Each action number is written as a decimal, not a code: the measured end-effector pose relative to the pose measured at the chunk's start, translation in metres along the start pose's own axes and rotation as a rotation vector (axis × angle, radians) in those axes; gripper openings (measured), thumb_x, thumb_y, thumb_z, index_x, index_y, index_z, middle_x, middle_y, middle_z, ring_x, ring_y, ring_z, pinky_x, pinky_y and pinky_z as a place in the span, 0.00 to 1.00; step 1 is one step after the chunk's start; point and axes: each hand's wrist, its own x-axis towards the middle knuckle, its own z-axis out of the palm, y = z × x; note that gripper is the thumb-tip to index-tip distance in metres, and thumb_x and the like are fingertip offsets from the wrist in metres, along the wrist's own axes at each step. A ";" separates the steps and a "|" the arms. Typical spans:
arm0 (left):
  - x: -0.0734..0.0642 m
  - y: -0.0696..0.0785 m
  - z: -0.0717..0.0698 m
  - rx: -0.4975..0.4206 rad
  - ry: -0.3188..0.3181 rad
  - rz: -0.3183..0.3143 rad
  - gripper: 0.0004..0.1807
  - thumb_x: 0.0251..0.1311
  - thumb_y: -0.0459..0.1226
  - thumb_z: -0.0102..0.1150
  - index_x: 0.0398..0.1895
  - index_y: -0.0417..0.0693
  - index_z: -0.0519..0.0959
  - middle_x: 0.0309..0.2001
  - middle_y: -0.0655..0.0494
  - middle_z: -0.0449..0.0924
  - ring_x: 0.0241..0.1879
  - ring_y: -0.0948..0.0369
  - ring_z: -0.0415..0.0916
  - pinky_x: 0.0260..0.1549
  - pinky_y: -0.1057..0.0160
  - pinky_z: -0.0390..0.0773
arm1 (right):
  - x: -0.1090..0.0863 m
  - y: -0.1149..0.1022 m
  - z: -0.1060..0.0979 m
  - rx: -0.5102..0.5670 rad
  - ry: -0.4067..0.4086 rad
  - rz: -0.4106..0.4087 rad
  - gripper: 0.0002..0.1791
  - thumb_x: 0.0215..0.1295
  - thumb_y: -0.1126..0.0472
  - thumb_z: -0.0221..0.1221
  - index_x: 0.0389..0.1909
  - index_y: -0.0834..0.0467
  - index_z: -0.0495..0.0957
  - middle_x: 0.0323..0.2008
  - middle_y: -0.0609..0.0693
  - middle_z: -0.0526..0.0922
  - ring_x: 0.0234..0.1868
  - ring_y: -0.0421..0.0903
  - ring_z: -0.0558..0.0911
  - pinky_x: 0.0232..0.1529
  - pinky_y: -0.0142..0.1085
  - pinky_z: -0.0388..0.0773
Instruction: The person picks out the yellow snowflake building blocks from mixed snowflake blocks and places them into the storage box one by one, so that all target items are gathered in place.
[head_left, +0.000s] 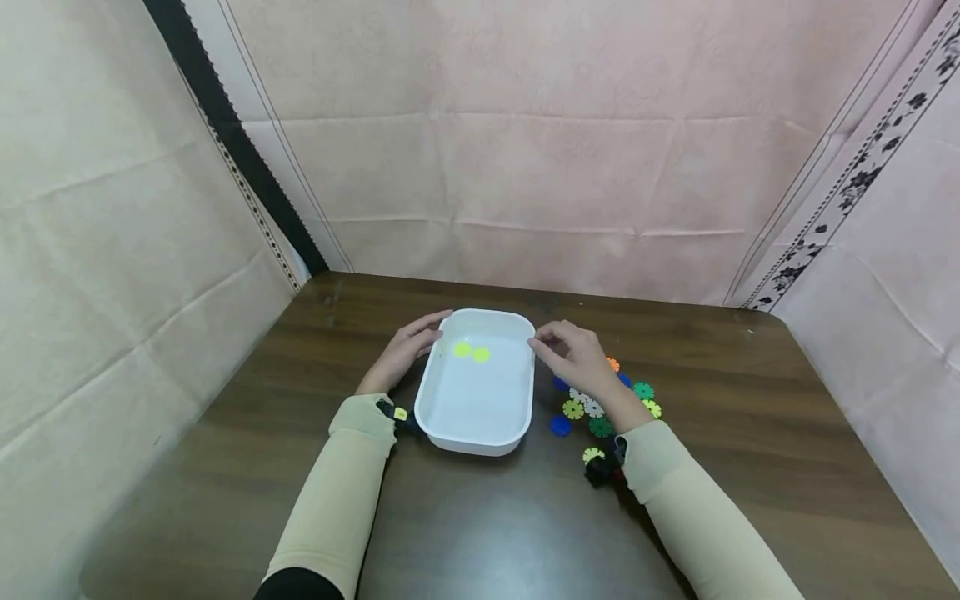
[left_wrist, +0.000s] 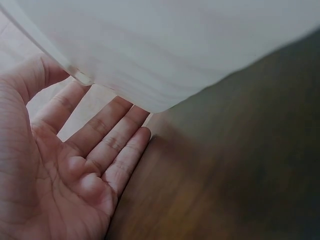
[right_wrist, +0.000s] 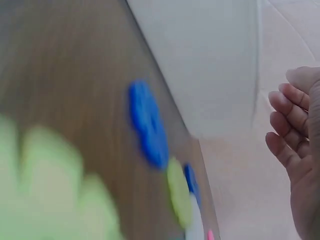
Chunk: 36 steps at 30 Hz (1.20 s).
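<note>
A white rectangular tray (head_left: 472, 408) sits on the table, with two yellow discs (head_left: 481, 355) lying in its far part. My left hand (head_left: 401, 354) is at its left rim. In the left wrist view the thumb reaches over the rim of the tray (left_wrist: 165, 50) while the fingers extend along its outer wall. My right hand (head_left: 573, 357) hovers by the right rim, fingers loosely bent; the right wrist view shows nothing in it. Under and around that wrist lie several notched flower-shaped discs, among them a blue disc (head_left: 561, 426), a green disc (head_left: 601, 427) and a yellow-green disc (head_left: 573, 409).
The brown wooden table (head_left: 247, 467) ends at a pale cloth wall (head_left: 525, 167) at the back, with more cloth on both sides. Each wrist wears a dark strap with a small camera (head_left: 599, 472). Part of the disc pile is hidden by my right forearm.
</note>
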 end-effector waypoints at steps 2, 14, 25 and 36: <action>0.000 0.000 0.001 -0.001 0.002 -0.005 0.22 0.70 0.48 0.57 0.67 0.67 0.76 0.65 0.59 0.74 0.63 0.58 0.74 0.64 0.53 0.72 | -0.007 0.003 -0.010 -0.013 -0.019 0.027 0.07 0.71 0.53 0.62 0.43 0.51 0.83 0.38 0.44 0.84 0.38 0.40 0.83 0.39 0.36 0.85; -0.001 -0.001 0.001 0.015 -0.003 -0.013 0.22 0.70 0.49 0.57 0.67 0.68 0.75 0.66 0.60 0.73 0.63 0.58 0.73 0.65 0.52 0.71 | -0.057 0.023 -0.054 -0.072 -0.287 0.076 0.06 0.66 0.56 0.68 0.42 0.48 0.84 0.35 0.39 0.80 0.36 0.44 0.75 0.32 0.36 0.77; -0.002 -0.002 0.000 0.016 -0.006 -0.020 0.23 0.70 0.49 0.57 0.67 0.67 0.75 0.67 0.61 0.72 0.64 0.59 0.72 0.65 0.52 0.70 | -0.062 0.028 -0.057 -0.091 -0.550 0.093 0.14 0.64 0.55 0.69 0.50 0.52 0.84 0.48 0.43 0.83 0.55 0.49 0.74 0.58 0.56 0.74; 0.000 0.000 0.000 0.009 -0.016 0.008 0.24 0.72 0.48 0.55 0.69 0.64 0.73 0.69 0.58 0.71 0.65 0.57 0.71 0.66 0.51 0.69 | -0.059 0.028 -0.059 -0.099 -0.544 0.084 0.10 0.66 0.56 0.67 0.46 0.50 0.84 0.44 0.42 0.83 0.53 0.49 0.75 0.58 0.56 0.74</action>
